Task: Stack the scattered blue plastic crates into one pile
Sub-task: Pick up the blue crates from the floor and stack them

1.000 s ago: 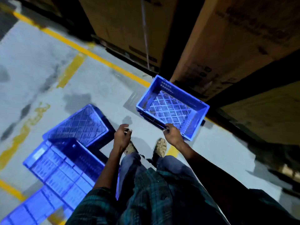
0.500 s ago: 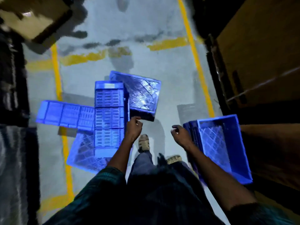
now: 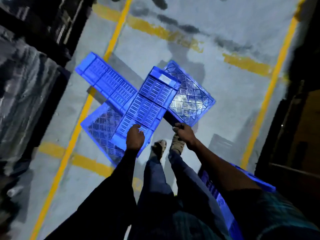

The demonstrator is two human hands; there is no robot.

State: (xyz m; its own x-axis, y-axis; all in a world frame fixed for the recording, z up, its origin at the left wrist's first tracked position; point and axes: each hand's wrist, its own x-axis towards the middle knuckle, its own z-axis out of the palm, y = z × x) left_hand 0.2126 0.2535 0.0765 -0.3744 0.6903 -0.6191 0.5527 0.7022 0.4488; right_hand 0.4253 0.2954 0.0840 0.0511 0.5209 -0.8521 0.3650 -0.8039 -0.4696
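Note:
Several blue slatted crates lie jumbled on the floor ahead. The central crate [image 3: 150, 101] lies on its side with a slotted wall up, across a tipped crate [image 3: 105, 80] at the upper left and another crate [image 3: 100, 125] at the lower left. An overturned crate [image 3: 190, 96] shows its lattice base on the right. My left hand [image 3: 136, 137] touches the central crate's near end with loosely bent fingers. At the overturned crate's near corner, the fingers of my right hand [image 3: 183, 132] curl over its edge. Another crate [image 3: 259, 181] sits by my right leg, mostly hidden.
Yellow lines [image 3: 83, 115] mark the grey concrete floor. Dark wrapped pallets [image 3: 26, 80] stand along the left, and a dark rack with brown cartons [image 3: 303, 129] along the right. My feet [image 3: 159, 148] are just short of the crates.
The view has swung from the single upright crate towards the jumbled pile. Both hands have moved forward and now meet the crates; that upright crate is now behind my right arm.

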